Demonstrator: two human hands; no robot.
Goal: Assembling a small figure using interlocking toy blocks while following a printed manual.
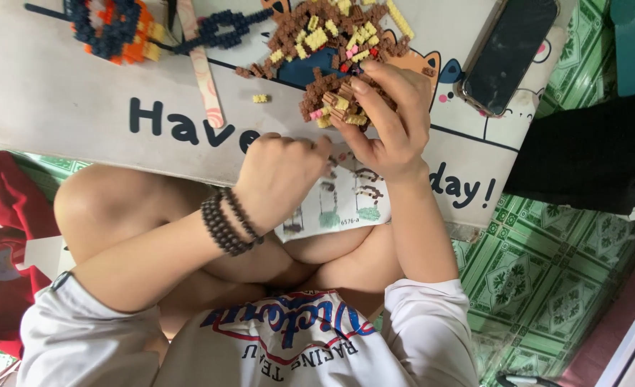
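We are seated on a floor covered in green patterned matting (547, 272), knees drawn up under a low white table (59, 93) that fills the upper part of the frame. Nearest us, at the bottom, is our white printed shirt, then bare knees at centre. Just above them, our left hand (278, 179) sits in the middle of the frame, curled into a loose fist with a dark beaded bracelet (228, 222) wound round the wrist; we cannot tell what its fingertips pinch. Right of it, our right hand (393, 122) grips a half-built model of small brown, yellow and pink bricks (335, 100), fingers wrapped over its top. Beneath both hands lies a folded instruction sheet (339, 204) overhanging the table edge. Farther off, at upper centre, lies a loose heap of brown and yellow bricks (325, 29). At upper left sits a dark blue and orange brick piece (110, 29) beside a pink stick-like tool (203, 68). A black phone (507, 54) lies at upper right.
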